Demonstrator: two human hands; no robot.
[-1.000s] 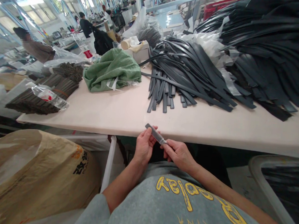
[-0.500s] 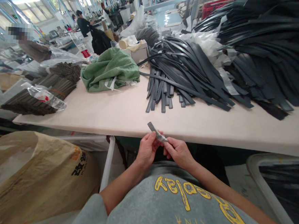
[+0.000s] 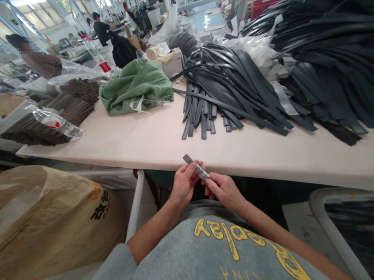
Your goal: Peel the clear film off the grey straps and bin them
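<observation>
Strip (image 3: 198,169) near "MARINA"-lettered shirt (image 3: 194,255)

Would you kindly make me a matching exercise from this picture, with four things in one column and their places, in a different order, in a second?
Things:
1. Grey strip
2. Green cloth
3. Brown bag
4. Red crate

Places:
A. On the table, left of the black strips
B. In the background, partly hidden behind black strips
C. Held in the left hand and the right hand
D. At the lower left of the picture

Pairs: 1-C, 2-A, 3-D, 4-B
</observation>
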